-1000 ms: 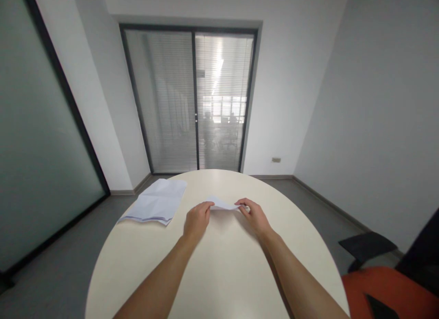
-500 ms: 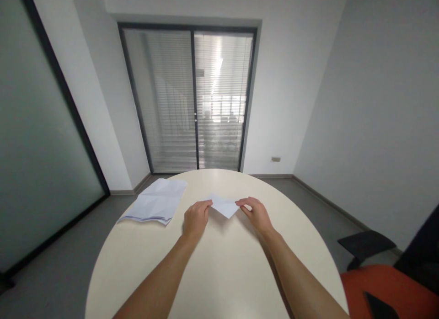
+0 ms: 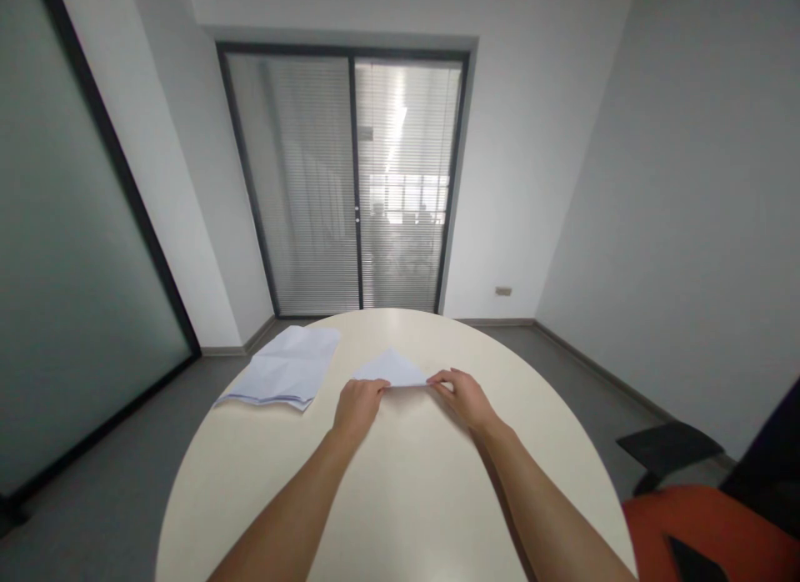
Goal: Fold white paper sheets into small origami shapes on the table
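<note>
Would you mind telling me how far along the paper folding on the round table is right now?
Done: the small sheet already lies as a folded triangle. In hand: the left hand and right hand pinch its near corners against the round table. Left: the stack of creased paper, lying apart at the table's left edge, is untouched.

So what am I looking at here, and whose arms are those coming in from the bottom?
There is no machine here. A person wears a camera on the head, so you see their own two bare arms reaching forward. The left hand and right hand each pinch one end of a folded white paper, a triangle shape lying on the round cream table. Further left on the table lies a stack of creased white sheets. Behind are glass sliding doors with blinds, and an orange chair shows at the lower right.
</note>
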The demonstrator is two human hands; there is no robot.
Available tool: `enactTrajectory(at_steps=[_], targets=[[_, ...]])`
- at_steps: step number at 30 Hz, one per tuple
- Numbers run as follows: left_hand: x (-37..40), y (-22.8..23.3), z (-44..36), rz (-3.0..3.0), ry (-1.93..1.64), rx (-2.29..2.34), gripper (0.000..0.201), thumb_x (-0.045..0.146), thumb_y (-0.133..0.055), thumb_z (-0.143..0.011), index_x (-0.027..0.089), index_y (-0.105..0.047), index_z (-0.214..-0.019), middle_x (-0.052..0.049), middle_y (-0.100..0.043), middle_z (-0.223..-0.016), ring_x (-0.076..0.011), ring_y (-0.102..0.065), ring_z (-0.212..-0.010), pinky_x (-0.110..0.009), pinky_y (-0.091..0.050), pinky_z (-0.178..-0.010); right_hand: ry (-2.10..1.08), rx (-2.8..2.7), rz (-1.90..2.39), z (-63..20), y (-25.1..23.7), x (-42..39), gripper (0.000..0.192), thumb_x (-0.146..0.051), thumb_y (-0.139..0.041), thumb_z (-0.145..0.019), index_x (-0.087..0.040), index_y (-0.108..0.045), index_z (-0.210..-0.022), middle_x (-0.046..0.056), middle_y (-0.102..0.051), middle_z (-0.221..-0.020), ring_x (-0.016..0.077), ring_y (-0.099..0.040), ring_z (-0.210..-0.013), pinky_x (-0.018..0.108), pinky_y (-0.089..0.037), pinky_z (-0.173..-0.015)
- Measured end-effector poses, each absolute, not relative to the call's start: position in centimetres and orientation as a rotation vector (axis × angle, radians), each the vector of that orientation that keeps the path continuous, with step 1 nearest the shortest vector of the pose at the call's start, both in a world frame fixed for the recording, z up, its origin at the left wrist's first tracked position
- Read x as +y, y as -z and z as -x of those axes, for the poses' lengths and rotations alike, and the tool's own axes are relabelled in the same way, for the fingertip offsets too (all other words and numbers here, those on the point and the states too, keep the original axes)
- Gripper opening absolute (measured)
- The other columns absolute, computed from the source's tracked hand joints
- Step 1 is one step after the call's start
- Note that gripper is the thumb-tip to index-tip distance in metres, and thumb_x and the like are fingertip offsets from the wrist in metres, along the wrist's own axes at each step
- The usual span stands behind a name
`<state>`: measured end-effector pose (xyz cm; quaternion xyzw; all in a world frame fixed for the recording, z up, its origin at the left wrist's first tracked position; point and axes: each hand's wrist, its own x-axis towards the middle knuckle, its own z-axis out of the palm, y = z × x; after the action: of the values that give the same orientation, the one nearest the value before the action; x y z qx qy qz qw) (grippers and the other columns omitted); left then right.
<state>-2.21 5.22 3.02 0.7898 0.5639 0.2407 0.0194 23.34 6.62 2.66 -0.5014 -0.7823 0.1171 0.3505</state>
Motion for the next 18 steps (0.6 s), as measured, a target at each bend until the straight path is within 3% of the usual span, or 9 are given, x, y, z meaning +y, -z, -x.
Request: enactTrajectory(at_steps=[4,8,14,18], targets=[[4.9,-3.4,2.1,-2.498,-0.897,1.724,0.033,0.014,-0.057,-0.092,0.028,-0.071,-0.118,-0.003,-0.074,-0.115,-0.0225,-0.069,-0.103,-0.037,-0.048,-0.096,-0.27,-1.963,1.319,-23.2,-3.1,6.4,0.021,-0.029,-0.053,-0.091,-0.026,-0.072,-0.1,0.003,-0.076,-0.104,0.025,-0.069,-0.099,0.039,-0.051,-0.087],[4.9,-3.4,2.2,-2.503,-1.007,1.675,0.037,0.01,-0.055,-0.092,0.029,-0.069,-0.122,-0.002,-0.07,-0.123,-0.0204,-0.066,-0.111,-0.037,-0.047,-0.101,-0.196,-1.941,1.264,-23.2,-3.3,6.4,0.02,-0.028,-0.054,-0.09,-0.026,-0.072,-0.1,0.004,-0.076,-0.106,0.0263,-0.069,-0.1,0.039,-0.05,-0.088],[5.2,-2.6,2.2,-2.555,-0.753,1.481,0.037,0.009,-0.052,-0.091,0.025,-0.07,-0.118,-0.003,-0.072,-0.119,-0.0189,-0.066,-0.11,-0.032,-0.046,-0.101,-0.37,-1.998,1.327,-24.3,-2.1,6.8,0.02,-0.027,-0.058,-0.086,-0.026,-0.075,-0.097,0.004,-0.077,-0.103,0.0259,-0.07,-0.099,0.038,-0.051,-0.088],[5.0,-2.0,2.0,-2.526,-0.716,1.467,0.027,0.023,-0.047,-0.097,0.025,-0.069,-0.113,-0.004,-0.074,-0.109,-0.0191,-0.067,-0.102,-0.029,-0.048,-0.091,-0.487,-2.079,1.281,-24.4,-1.7,6.7,0.025,-0.034,-0.055,-0.089,-0.023,-0.075,-0.098,0.006,-0.077,-0.097,0.0233,-0.07,-0.087,0.033,-0.051,-0.079]])
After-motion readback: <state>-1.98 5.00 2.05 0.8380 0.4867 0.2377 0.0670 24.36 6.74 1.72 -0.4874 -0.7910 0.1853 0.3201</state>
